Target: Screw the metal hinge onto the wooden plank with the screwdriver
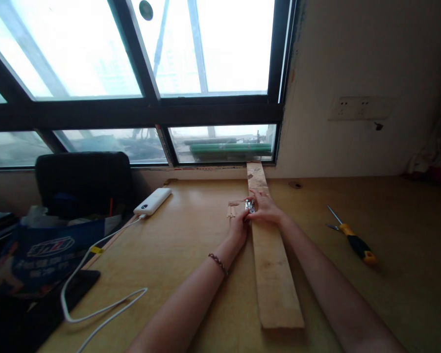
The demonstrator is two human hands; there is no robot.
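Observation:
A long wooden board point(275, 274) lies on the desk, its far end at the window sill. Against its left side is a small wooden piece point(236, 207), partly covered by my fingers. A small shiny metal hinge point(250, 206) sits where the two pieces meet. My left hand point(239, 223), with a braided bracelet at the wrist, pinches the hinge from the near left side. Over the board, my right hand point(265, 206) curls its thumb and fingers around the hinge's right side. Some fingertips are hidden behind the hinge and the wood.
On the right of the desk point(191, 255) lies a yellow-and-black screwdriver point(356, 243) beside a small metal item. A white power bank point(153, 201) with a trailing white cable point(106, 310) is at the left. Beyond the left edge stand a black chair point(83, 176) and a blue bag point(55, 250).

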